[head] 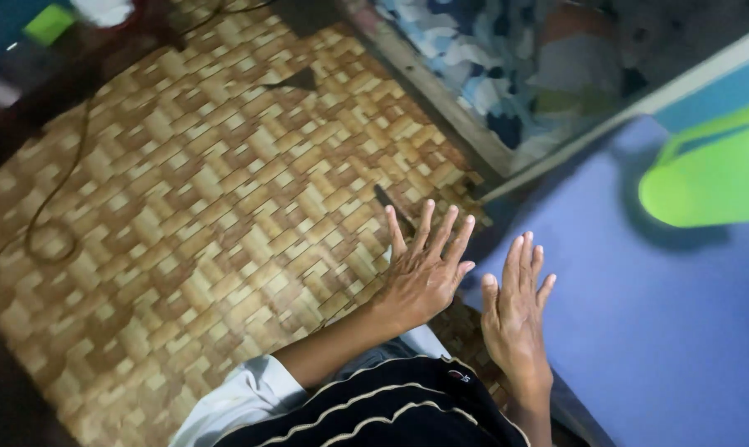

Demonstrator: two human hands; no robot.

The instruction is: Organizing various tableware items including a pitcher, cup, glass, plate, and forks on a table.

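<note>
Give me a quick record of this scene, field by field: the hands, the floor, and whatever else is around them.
left hand: open, fingers spread, palm down, over the woven-pattern floor; holds nothing
right hand: open, fingers together, over the edge of the blue surface; holds nothing
between the hands: apart, not touching
green bucket: upper right, on the blue surface
cord: lies looped on the floor at left
patterned cloth: top, beyond a wooden ledge
contact with the floor: cannot tell
</note>
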